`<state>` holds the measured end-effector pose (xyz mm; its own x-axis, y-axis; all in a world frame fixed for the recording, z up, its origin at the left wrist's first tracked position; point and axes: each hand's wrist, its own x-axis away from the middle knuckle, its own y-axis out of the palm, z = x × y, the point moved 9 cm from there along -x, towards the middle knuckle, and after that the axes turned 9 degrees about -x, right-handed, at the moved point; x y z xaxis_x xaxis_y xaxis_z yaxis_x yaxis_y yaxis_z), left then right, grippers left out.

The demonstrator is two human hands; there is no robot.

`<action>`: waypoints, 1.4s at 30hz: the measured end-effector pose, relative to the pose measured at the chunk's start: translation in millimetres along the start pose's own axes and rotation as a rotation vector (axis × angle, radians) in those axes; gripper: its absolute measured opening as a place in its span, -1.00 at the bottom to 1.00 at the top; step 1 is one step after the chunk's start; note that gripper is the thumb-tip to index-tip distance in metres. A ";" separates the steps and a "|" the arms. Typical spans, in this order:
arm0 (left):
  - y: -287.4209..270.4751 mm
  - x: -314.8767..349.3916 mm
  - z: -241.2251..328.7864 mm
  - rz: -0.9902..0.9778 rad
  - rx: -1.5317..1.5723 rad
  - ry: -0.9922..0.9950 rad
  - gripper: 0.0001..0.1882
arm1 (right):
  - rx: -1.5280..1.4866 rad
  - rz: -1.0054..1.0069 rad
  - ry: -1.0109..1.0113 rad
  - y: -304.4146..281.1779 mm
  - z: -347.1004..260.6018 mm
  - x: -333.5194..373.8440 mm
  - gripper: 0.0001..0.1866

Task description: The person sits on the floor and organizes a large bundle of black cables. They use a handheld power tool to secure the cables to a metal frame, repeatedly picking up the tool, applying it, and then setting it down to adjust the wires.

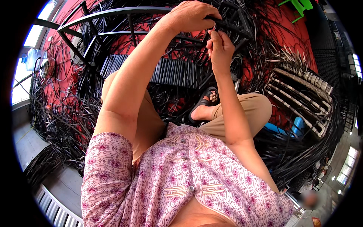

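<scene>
A black metal frame (109, 12) with curved bars, like that of a chair, stands in front of me, with a panel of closely wound black strips (176, 71) low on it. My left hand (193, 17) reaches to its far right corner, fingers curled in closely there; something dark shows at its fingertips, too small to make out. Just below and to the right, my right hand (221, 47) is closed in a pinch, its fingertips close to the left hand's. A thin black strip appears to be between its thumb and fingers, mostly hidden.
Loose black strips (72, 125) lie in tangles over the red floor covering (60, 90). To the right are a frame wrapped in pale and brown bands (298, 102) and a blue object (298, 126). A green chair (299, 6) stands at the far right, a white slatted piece (56, 208) at lower left.
</scene>
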<state>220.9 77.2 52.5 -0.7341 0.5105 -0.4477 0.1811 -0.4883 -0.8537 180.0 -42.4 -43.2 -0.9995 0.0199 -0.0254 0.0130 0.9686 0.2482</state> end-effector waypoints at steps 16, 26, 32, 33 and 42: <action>-3.5 -4.0 8.6 -0.018 -0.006 -0.098 -0.62 | 0.174 -0.022 0.203 -26.5 111.1 61.1 -0.68; -1.5 -9.6 5.2 -0.070 0.030 -0.019 -0.63 | 0.166 0.007 0.178 -38.4 114.3 51.8 -0.71; -3.6 -12.6 5.2 -0.067 0.040 -0.033 -0.65 | 0.145 -0.043 0.197 -37.1 106.3 56.4 -0.70; -4.8 -11.6 5.3 -0.058 0.036 -0.038 -0.65 | 0.099 -0.029 0.198 -36.1 99.4 56.0 -0.67; -5.6 -7.4 5.5 -0.025 0.066 -0.034 -0.67 | 0.628 0.224 -0.741 -26.0 -94.8 34.5 -0.82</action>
<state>221.7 72.2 62.0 -0.7601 0.4992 -0.4160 0.1196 -0.5217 -0.8447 142.4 -90.4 41.3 -0.7040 0.1605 -0.6918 0.4258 0.8750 -0.2304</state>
